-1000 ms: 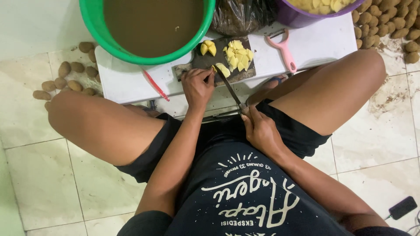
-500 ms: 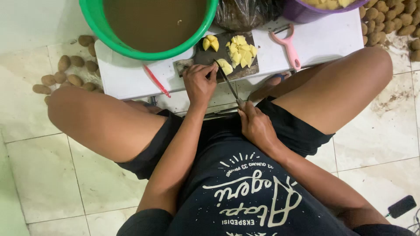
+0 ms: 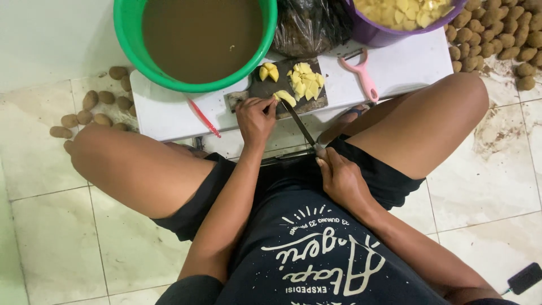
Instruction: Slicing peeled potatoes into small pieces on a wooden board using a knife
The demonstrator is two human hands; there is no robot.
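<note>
I sit with my knees apart over a low white table (image 3: 169,110). A dark cutting board (image 3: 265,87) on it carries several yellow peeled potato chunks (image 3: 306,79). My left hand (image 3: 255,118) pinches a peeled potato piece (image 3: 285,97) at the board's near edge. My right hand (image 3: 341,178) grips the handle of a long knife (image 3: 300,125), whose blade reaches up to that potato piece.
A green tub of muddy brown water (image 3: 197,36) stands at the table's back, beside a dark plastic bag (image 3: 307,22) and a purple bowl of cut potato (image 3: 401,14). A pink peeler (image 3: 362,74) and a red tool (image 3: 204,118) lie on the table. Unpeeled potatoes (image 3: 93,110) litter the tiled floor (image 3: 497,164).
The knife blade has shifted slightly back and forth against the potato piece under my left hand. The view has drifted a little; both hands keep their grips.
</note>
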